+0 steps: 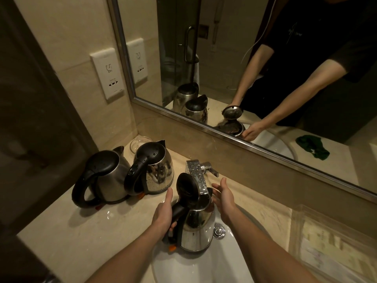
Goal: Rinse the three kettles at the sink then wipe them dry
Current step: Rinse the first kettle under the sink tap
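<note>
So the third kettle point(196, 227) is hanging over the white sink point(234, 262), upright, with its black lid point(186, 187) flipped up right under the chrome faucet point(196, 172). The left hand point(163, 213) has it by the black handle, grip curled round it with the thumb pointing up. The right hand point(223, 198) is just beside the kettle's rim on the spout side, grip spread with the fingers straight and holding nothing. Honestly can't tell if the palm actually touches the steel. The drain plug point(219, 231) sits in the basin just to the right of the kettle body. The other two are parked on the beige stone table point(81, 242) to the left of the sink, both upright with lids down: the far-left kettle point(110, 180) and the middle kettle point(158, 172), standing pretty much side by side with droplets on them and wet patches on the table around them. Behind them in the corner there's a clear glass dish point(136, 142). The wall outlet point(108, 74) is up on the left, and the mirror point(265, 78) shows a green cloth point(313, 147) lying on the table to the right of the sink.
</note>
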A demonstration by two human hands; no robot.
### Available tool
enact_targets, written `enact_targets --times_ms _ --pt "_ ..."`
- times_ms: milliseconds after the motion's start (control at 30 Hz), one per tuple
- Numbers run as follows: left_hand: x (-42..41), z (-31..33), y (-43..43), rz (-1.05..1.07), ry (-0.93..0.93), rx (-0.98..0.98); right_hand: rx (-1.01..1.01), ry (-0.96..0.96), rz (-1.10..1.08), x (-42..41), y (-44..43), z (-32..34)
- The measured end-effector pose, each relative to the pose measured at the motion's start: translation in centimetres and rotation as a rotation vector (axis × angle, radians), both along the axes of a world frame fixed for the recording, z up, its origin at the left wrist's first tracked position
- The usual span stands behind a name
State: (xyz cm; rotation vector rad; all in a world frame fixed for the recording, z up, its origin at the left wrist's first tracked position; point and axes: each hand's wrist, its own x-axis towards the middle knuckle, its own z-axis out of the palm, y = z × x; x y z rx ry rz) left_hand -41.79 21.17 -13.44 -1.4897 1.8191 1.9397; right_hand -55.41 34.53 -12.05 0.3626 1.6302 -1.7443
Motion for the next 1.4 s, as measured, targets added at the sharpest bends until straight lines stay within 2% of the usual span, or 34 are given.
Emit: enact_targets --times_ms 1400 --pt "-0.08 -0.10 0.00 0.001 0.010 -0.019 0.003 -0.021 0.004 -0.10 0.04 -0.09"
